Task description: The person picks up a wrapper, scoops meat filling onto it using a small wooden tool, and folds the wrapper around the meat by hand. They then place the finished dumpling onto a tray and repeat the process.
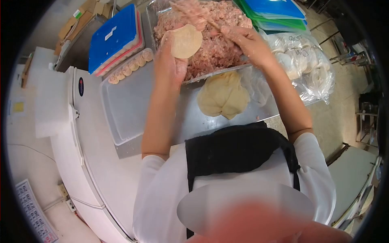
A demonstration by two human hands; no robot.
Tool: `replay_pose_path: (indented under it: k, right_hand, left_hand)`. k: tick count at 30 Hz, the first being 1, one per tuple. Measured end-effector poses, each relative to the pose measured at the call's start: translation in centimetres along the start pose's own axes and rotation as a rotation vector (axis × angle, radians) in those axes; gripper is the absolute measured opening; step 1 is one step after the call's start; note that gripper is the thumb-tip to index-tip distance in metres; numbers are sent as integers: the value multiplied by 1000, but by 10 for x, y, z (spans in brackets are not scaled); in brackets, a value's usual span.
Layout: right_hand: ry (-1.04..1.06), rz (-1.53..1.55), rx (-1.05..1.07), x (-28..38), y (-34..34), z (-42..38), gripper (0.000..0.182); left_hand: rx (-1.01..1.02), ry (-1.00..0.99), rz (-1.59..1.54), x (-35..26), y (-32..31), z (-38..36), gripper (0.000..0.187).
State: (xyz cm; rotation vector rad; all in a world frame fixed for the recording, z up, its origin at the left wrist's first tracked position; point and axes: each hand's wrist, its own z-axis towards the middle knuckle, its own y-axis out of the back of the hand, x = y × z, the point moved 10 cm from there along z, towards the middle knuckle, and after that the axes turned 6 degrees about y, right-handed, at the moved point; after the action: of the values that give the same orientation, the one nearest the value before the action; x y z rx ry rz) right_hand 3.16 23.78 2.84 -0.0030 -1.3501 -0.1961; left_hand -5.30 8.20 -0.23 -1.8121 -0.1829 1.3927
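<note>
A round, flat dough wrapper (187, 41) lies across the palm and fingers of my left hand (172, 62), at the near left edge of a metal tray. Minced meat (216, 54) fills that tray. Closed around a thin stick (213, 24), my right hand (248, 42) is over the tray's right part. A blurred lump of meat (194, 13) is at the stick's far end, above the wrapper. Nearer to me, a pile of pale dough wrappers (223, 95) rests on the metal table, next to clear plastic.
At the left, a clear tray (125, 107) holds a row of filled pieces (130, 68) along its far end. Beyond it is a stacked box with a blue lid (114, 36). Bagged white items (304, 60) and blue and green lids (275, 10) are at the right.
</note>
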Motion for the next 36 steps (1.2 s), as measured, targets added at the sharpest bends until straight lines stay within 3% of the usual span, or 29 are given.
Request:
replay_pose_path:
  k: [3, 4, 7, 8, 11, 14, 17, 20, 23, 26, 28, 31, 32, 34, 36]
  right_hand:
    - [-75, -24, -21, -21, -3, 2, 35]
    - [226, -221, -87, -2, -2, 3, 33]
    - [389, -682, -45, -7, -8, -8, 32]
    - [403, -653, -15, -6, -2, -14, 28]
    - [206, -1116, 101, 21, 9, -26, 25]
    - [387, -1020, -9, 38, 4, -34, 24]
    - [572, -1100, 89, 21, -5, -33, 35]
    - [90, -1342, 198, 56, -1, -30, 23]
    - [380, -1229, 194, 47, -29, -30, 22]
    - [538, -1029, 90, 63, -21, -28, 19]
    - [458, -883, 77, 64, -4, -21, 23]
    - [299, -760, 164, 58, -2, -15, 18]
    - [241, -731, 212, 54, -5, -16, 15]
    - [294, -753, 249, 73, -10, -20, 13]
    - [375, -734, 262, 86, -18, -26, 14]
  left_hand:
    - [-68, 76, -316, 19, -5, 9, 40]
    - [-39, 70, -331, 14, -22, 6, 53]
    - [-43, 130, -468, 10, -25, 7, 67]
    - [-35, 123, -463, 11, -19, 11, 70]
    - [-48, 87, -443, 20, 4, 25, 77]
    - [-91, 50, -431, 19, 3, 25, 80]
    - [-106, 76, -401, 13, -12, 8, 80]
    - [-195, 65, -355, 7, -3, 7, 77]
    - [-179, 48, -444, 3, -1, 9, 72]
    - [-78, 54, -515, -12, -3, 8, 66]
    - [87, 156, -471, -13, -11, 1, 64]
    - [229, 3, 197, -27, -28, -18, 66]
    - [169, -89, 379, -36, -29, -24, 69]
    - [125, -577, 855, -76, -49, -38, 71]
    - [173, -686, 1112, -77, -61, -43, 69]
